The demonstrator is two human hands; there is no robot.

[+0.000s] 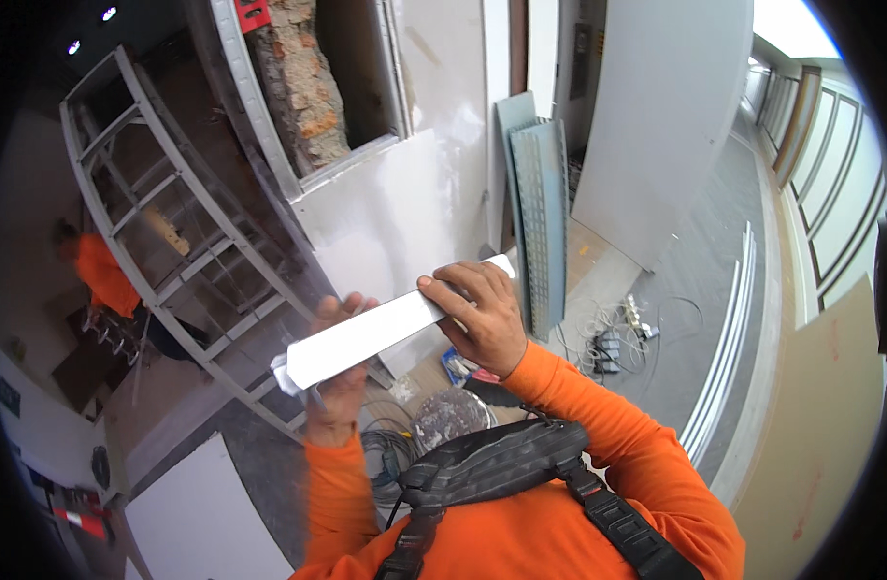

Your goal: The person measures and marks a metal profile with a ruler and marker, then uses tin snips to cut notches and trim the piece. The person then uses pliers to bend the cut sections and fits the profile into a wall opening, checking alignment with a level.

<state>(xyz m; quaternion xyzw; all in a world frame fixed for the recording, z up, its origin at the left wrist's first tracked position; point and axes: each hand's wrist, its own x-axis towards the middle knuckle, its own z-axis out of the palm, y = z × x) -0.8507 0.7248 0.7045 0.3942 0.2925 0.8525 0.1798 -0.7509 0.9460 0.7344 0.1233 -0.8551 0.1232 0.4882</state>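
Observation:
A short, shiny metal profile (pixel 361 346) with folded edges is held up at a slant in front of my chest, its near-left end lower than its far-right end. My right hand (pixel 482 314) grips it near the upper right end, fingers over the top face. Around the lower left part, my left hand (pixel 339 398) holds it from behind and below; its fingertips show past the far edge, slightly blurred. The profile hides much of the left palm. Beneath my hands stands a stained round bucket (pixel 450 416), partly covered by the chest strap.
A metal frame (pixel 216 253) leans at the left, with another person in orange (pixel 105 275) beyond it. Ahead is a plasterboard wall (pixel 376 208) with an opening. Perforated grey-green panels (pixel 540 217) stand upright. Cables (pixel 613 333) and long white profiles (pixel 724 358) lie on the floor at right.

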